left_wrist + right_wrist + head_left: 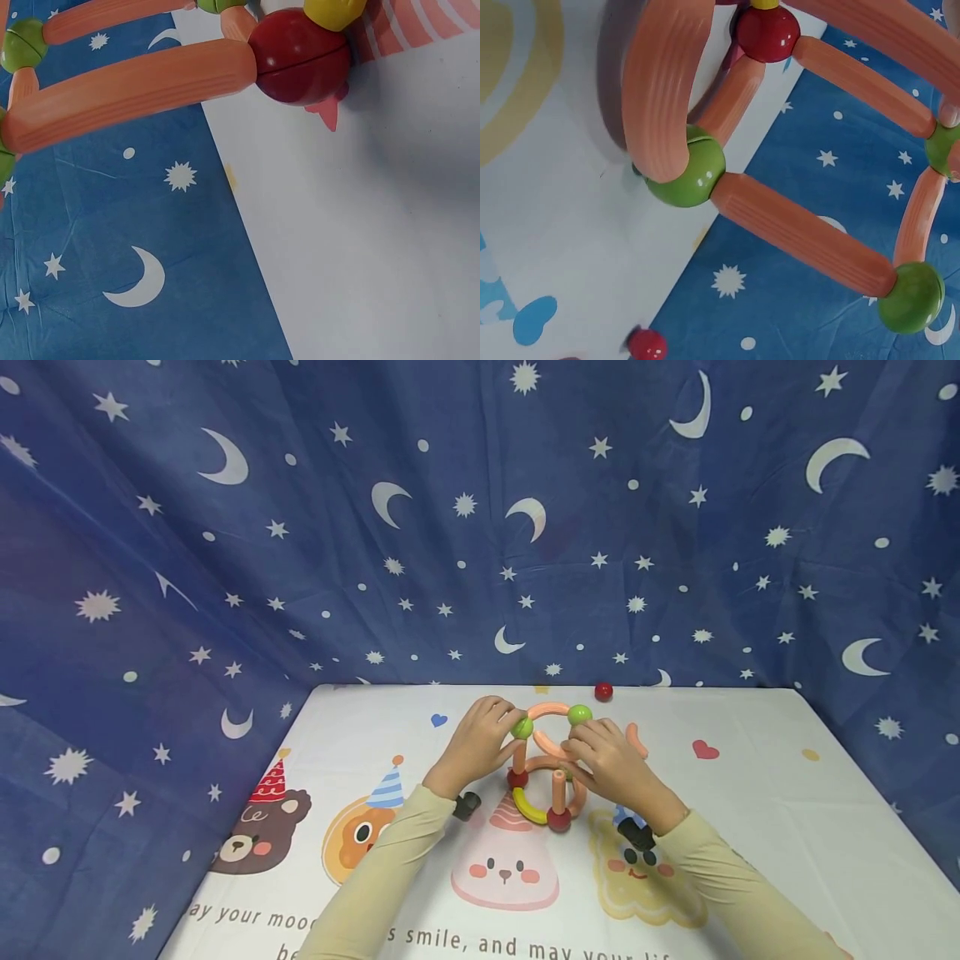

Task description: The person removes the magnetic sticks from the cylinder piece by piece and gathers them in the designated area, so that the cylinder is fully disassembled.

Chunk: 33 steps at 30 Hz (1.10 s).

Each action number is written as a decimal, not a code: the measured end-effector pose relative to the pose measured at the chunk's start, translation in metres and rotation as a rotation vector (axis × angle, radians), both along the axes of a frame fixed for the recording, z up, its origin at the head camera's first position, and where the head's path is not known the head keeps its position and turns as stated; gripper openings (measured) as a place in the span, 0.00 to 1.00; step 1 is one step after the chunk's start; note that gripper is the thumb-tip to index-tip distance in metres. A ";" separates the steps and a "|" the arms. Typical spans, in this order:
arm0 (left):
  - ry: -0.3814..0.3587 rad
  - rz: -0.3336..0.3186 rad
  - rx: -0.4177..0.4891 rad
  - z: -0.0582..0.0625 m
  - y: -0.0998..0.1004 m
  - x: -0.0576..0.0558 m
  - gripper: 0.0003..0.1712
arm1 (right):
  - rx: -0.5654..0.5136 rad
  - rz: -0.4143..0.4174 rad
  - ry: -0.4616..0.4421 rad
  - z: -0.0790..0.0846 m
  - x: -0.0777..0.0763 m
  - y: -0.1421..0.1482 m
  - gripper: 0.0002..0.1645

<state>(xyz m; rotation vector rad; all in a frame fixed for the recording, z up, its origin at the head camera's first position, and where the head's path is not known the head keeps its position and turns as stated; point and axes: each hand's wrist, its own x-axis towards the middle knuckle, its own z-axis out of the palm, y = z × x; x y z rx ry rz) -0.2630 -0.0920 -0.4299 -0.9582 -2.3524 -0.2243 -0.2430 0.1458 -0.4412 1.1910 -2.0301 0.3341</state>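
A frame of orange and yellow rods joined by balls stands on the table. In its base, a yellow curved rod [530, 807] joins two red balls [558, 819]. My left hand [480, 739] pinches a green ball [522, 727] atop an upright orange rod [519, 757]. My right hand [611, 767] holds a curved orange rod [550, 744], its far end close to that ball. Behind it, another curved orange rod [550, 708] runs to a second green ball [580, 715]. A front upright rod [558, 791] has a bare top end.
A loose red ball [603, 692] lies at the table's back edge. Just right of my right hand lies a curved orange piece [636, 740]. A printed white cloth [750, 827] covers the table, and a blue starry curtain [465, 593] hangs behind.
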 end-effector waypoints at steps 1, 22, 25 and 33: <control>-0.002 -0.001 0.003 0.000 0.000 0.000 0.19 | 0.000 -0.002 -0.001 0.000 0.000 0.001 0.18; -0.016 0.008 0.028 -0.002 0.002 0.000 0.18 | -0.068 -0.101 0.054 0.010 -0.008 0.060 0.28; -0.010 0.006 0.031 -0.002 0.002 0.000 0.18 | -0.058 -0.124 0.055 0.011 -0.009 0.073 0.29; -0.014 0.010 0.040 -0.002 0.002 0.000 0.18 | 0.002 -0.175 0.028 0.004 -0.017 0.107 0.32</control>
